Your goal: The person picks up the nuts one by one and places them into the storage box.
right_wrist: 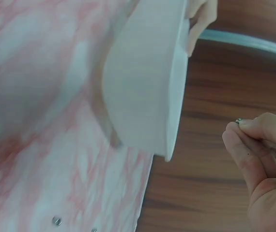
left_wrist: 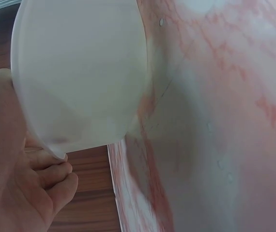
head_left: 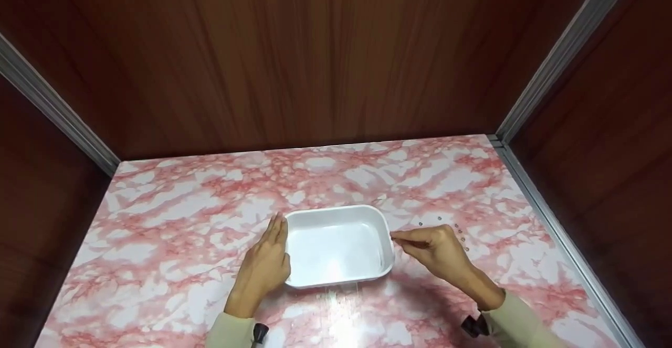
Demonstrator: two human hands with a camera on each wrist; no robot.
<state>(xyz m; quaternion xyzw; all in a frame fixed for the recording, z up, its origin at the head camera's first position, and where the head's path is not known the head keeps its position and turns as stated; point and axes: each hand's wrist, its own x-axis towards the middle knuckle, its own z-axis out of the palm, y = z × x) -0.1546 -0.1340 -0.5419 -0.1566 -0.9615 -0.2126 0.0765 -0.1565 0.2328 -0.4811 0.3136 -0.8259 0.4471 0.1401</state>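
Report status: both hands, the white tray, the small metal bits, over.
Left hand flat against white tray, fingers straight. Right hand pinching a small metal piece at the tray's right rim. More small metal pieces on marble tabletop behind right hand. Nothing blocking.

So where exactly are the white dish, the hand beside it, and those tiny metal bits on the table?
white dish (head_left: 336,245): head view, its bare inner floor.
left hand (head_left: 265,266): head view, back of the hand.
small metal pieces (head_left: 459,231): head view, one piece of the scatter.

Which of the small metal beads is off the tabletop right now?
The small metal bead pinched at the right hand fingertips, beside the white rectangular plastic tray. The other small metal beads lie loose on the pink marble-patterned tabletop.
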